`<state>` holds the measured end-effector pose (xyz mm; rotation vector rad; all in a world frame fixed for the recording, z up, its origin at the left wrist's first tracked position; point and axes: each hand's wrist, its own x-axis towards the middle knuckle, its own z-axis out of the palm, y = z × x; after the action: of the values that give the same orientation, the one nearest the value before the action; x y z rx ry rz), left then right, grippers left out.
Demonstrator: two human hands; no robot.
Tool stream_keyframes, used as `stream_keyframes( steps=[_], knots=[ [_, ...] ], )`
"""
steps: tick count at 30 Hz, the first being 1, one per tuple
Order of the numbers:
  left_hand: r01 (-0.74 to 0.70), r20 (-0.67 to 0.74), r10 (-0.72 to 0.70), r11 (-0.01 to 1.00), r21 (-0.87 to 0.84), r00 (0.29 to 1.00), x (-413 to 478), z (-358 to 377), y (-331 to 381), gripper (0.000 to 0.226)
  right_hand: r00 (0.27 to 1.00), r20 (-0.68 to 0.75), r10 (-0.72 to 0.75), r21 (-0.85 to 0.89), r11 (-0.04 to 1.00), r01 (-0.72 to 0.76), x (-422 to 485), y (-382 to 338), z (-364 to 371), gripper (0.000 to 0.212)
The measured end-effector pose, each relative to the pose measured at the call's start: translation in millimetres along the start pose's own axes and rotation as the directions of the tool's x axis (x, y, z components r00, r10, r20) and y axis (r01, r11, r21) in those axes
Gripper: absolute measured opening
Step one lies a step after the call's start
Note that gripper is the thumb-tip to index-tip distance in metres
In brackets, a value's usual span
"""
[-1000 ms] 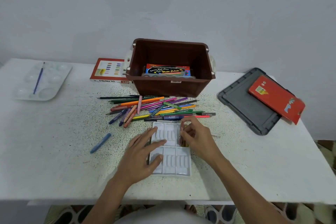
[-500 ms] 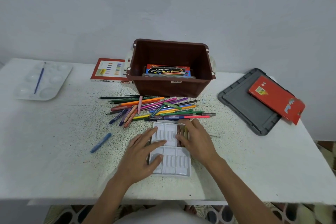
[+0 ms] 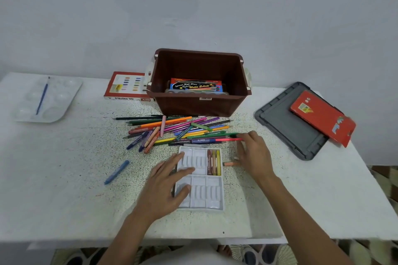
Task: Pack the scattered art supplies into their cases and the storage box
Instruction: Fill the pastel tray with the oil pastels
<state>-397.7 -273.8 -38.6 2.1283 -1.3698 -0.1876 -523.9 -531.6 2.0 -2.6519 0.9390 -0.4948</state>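
Note:
A white pastel tray (image 3: 200, 193) lies near the table's front edge, with three pastels (image 3: 214, 162) in its top right compartment. My left hand (image 3: 170, 185) rests flat on the tray's left side, fingers spread. Just right of the tray, my right hand (image 3: 255, 155) hovers with relaxed fingers over an orange pastel (image 3: 230, 163) lying on the table. Whether it touches the pastel is unclear. Behind the tray is a pile of coloured pencils, pens and pastels (image 3: 178, 129). A blue pastel (image 3: 117, 171) lies alone to the left. The brown storage box (image 3: 200, 105) holds a water colour pen case (image 3: 196, 85).
The red oil pastel case (image 3: 127, 86) lies left of the box. At the right, a grey lid (image 3: 288, 122) carries a red pencil case (image 3: 321, 116). A white palette (image 3: 53, 101) with a blue brush (image 3: 42, 97) sits far left.
My right hand has left a pastel in the tray's top right compartment and moved right to the orange pastel. My left hand stayed on the tray.

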Motion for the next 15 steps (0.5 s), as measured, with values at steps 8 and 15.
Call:
stream_keyframes(
  steps=[8, 15],
  knots=[
    [0.001, 0.004, -0.001, 1.0, 0.009, 1.0, 0, 0, 0, 0.044, 0.988, 0.063, -0.143, -0.198, 0.968, 0.152, 10, 23, 0, 0.042],
    [-0.007, -0.005, 0.007, 1.0, 0.001, 1.0, 1, 0, -1, 0.043, 0.987, 0.0, -0.161, -0.336, 0.93, 0.152, 10, 28, 1, 0.029]
  ],
)
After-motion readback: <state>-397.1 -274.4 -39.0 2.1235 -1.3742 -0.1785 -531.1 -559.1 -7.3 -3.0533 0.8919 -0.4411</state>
